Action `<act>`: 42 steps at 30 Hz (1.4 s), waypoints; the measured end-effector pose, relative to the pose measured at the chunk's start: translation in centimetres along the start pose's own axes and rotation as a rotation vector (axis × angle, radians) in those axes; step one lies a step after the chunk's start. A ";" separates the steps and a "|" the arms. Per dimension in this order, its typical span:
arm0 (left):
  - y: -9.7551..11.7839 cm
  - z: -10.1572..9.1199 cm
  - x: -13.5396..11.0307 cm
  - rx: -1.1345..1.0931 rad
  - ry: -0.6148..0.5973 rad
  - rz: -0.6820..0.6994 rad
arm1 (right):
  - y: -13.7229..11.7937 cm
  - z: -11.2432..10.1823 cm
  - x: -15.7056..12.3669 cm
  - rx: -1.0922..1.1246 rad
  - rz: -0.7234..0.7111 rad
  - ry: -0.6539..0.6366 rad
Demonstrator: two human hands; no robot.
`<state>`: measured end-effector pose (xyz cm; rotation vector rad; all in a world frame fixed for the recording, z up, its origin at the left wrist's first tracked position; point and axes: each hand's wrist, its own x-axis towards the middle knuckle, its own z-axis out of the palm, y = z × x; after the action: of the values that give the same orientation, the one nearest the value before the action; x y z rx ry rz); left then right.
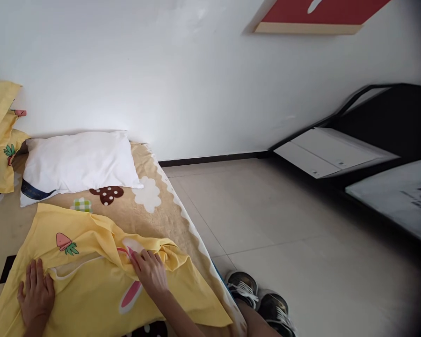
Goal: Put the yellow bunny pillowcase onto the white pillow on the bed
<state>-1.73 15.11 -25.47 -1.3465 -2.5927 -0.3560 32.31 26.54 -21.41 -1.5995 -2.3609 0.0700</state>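
Note:
A yellow pillowcase with carrot and bunny-ear prints lies spread over the near part of the bed. It has a slit-like opening across its middle with a pale edge, and its upper right part is bunched. My left hand rests flat on the left end of the cloth, fingers spread. Toward the right, my right hand grips the bunched fabric, its fingertips partly hidden by the folds. Beyond the pillowcase, a white pillow with a dark blue corner label lies against the wall side.
A tan patterned bed sheet with a scalloped white border covers the bed. More yellow fabric hangs at the far left. Shoes stand on the tiled floor beside the bed. At right are a black frame and white boxes.

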 end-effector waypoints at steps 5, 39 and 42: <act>-0.2 0.2 0.0 0.001 0.001 0.006 | -2.8 1.0 2.6 0.034 0.010 -0.038; -1.0 0.7 -0.7 -0.041 -0.067 -0.030 | 3.1 -16.2 11.4 0.832 0.274 -0.021; -1.3 1.3 -0.8 -0.054 -0.063 -0.016 | 3.2 -18.9 14.9 0.569 0.042 -0.160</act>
<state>-2.44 14.16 -27.06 -1.3774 -2.6645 -0.3953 35.10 39.13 -0.87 -1.3917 -2.1379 0.8257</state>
